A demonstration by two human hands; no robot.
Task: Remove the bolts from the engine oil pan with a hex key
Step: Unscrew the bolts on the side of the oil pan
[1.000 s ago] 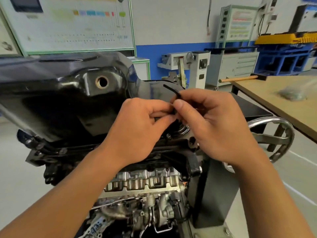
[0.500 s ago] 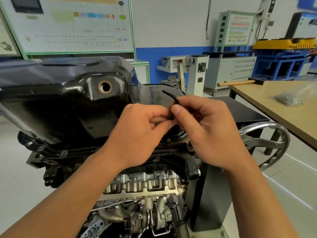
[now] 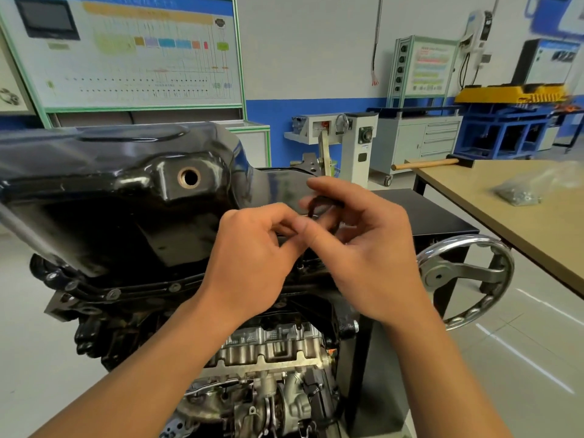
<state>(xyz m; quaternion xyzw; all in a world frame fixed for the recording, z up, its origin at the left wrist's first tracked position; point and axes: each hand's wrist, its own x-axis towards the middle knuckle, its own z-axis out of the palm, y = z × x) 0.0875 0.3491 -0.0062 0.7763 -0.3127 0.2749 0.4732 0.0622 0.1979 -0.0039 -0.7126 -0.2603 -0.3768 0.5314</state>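
A glossy black oil pan (image 3: 104,197) sits on top of the upturned engine (image 3: 271,352), with a round drain hole in its side. Bolt heads (image 3: 113,294) line its lower flange. A small black hex key (image 3: 316,205) stands at the pan's right end, its bent top blurred by motion. My left hand (image 3: 252,260) pinches the key's shaft between thumb and curled fingers. My right hand (image 3: 369,251) curls its fingers round the key's upper arm. The key's lower tip and the bolt under it are hidden behind my fingers.
A chrome handwheel (image 3: 467,276) of the engine stand sits right of my hands. A wooden table (image 3: 537,222) at the right carries a hammer (image 3: 433,164) and a plastic bag of small parts (image 3: 518,192). Cabinets and display boards stand along the back wall.
The hex key's upper arm has swung round from pointing left toward pointing right, and my right fingers have shifted with it. My left hand stays pinched at the shaft. The camera moved closer.
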